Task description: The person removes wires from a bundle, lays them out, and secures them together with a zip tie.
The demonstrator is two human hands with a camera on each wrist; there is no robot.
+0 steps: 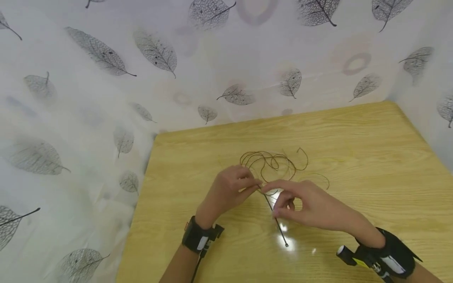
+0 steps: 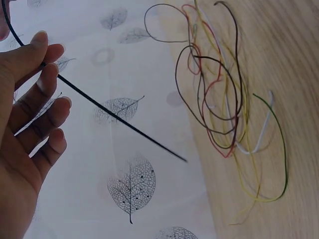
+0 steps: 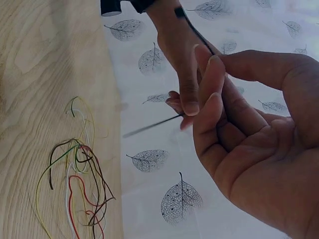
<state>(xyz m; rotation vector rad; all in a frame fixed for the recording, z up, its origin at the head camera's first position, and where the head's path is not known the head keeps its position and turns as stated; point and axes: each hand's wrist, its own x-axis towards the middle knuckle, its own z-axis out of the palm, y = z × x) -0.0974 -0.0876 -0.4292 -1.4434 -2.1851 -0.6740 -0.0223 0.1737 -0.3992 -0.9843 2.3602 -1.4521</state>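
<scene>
A thin black cable tie [image 1: 282, 232] runs between both hands, its small square head toward the person. My left hand [image 1: 230, 188] pinches it between thumb and index finger; in the left wrist view the plain end of the cable tie [image 2: 119, 118] sticks out straight past those fingers. My right hand [image 1: 311, 206] holds the tie nearer its head, thumb against the fingertips, as the right wrist view shows. Just beyond the hands, a loose tangle of thin coloured wires [image 2: 238, 59] lies on the table, in brown, red, yellow, white and green.
The wood-grain table [image 1: 354, 133] meets a pale cloth backdrop [image 1: 247, 51] printed with leaves along its back and sides. Each wrist wears a black strap with a camera [image 1: 199, 237]. Light glares off the tabletop near the tie's head.
</scene>
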